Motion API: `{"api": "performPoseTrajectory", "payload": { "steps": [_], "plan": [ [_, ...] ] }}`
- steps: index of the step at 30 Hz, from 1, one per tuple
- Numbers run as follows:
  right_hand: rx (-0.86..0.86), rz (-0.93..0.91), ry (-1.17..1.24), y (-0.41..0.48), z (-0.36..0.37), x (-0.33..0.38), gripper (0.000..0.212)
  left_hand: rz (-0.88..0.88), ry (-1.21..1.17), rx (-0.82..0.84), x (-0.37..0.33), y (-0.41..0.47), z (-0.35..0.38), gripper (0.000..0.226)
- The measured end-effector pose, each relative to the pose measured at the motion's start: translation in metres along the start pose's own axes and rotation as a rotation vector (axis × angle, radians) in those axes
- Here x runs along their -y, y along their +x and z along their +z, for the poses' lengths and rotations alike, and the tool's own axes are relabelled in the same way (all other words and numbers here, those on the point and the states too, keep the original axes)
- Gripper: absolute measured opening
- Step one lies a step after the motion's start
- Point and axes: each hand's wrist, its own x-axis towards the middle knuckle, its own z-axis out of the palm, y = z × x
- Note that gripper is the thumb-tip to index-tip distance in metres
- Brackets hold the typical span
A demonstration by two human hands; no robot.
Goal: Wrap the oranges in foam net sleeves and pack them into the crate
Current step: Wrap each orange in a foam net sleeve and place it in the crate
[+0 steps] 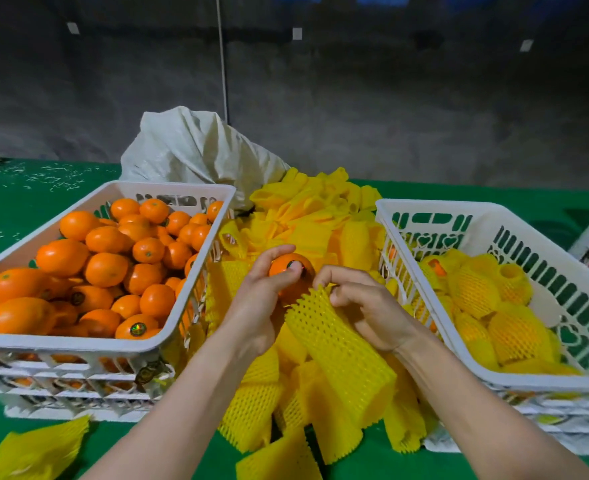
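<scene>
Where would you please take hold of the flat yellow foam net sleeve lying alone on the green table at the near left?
Probably its jagged far end, pinched from above: the flat yellow foam net sleeve lies flat on the green table, offering no side to wrap, while that thin edge gives fingers a lip.

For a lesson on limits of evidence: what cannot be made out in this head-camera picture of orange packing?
Head view, held orange: underside hidden by the left hand and the foam net sleeve pinched by the right hand.
Head view, sticker: too small, partly under that hand.
Head view, right crate: right end cut by the frame edge.
</scene>
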Motion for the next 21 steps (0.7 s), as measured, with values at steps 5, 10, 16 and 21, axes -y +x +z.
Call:
{"api": "performPoseTrajectory", "payload": {
  "steps": [5, 10, 16, 21],
  "plan": [
    [-0.032, 0.008, -0.155, 0.002, -0.002, -0.004, 0.015, -0.103, -0.101, 0.006, 0.010, -0.001, 0.012, 0.033],
    [-0.374, -0.153, -0.405, 0.009, -0.008, -0.018, 0.027, -0.004, -0.027, -0.072, 0.022, -0.007, 0.013, 0.034],
    [-0.625, -0.314, -0.467, 0.009, -0.001, -0.032, 0.007, 0.043, 0.024, 0.054, 0.035, -0.011, 0.009, 0.050],
    [-0.727, -0.259, -0.315, 0.008, 0.015, -0.036, 0.019, 0.096, -0.081, 0.020, 0.044, -0.007, 0.003, 0.060]
  ]
}}
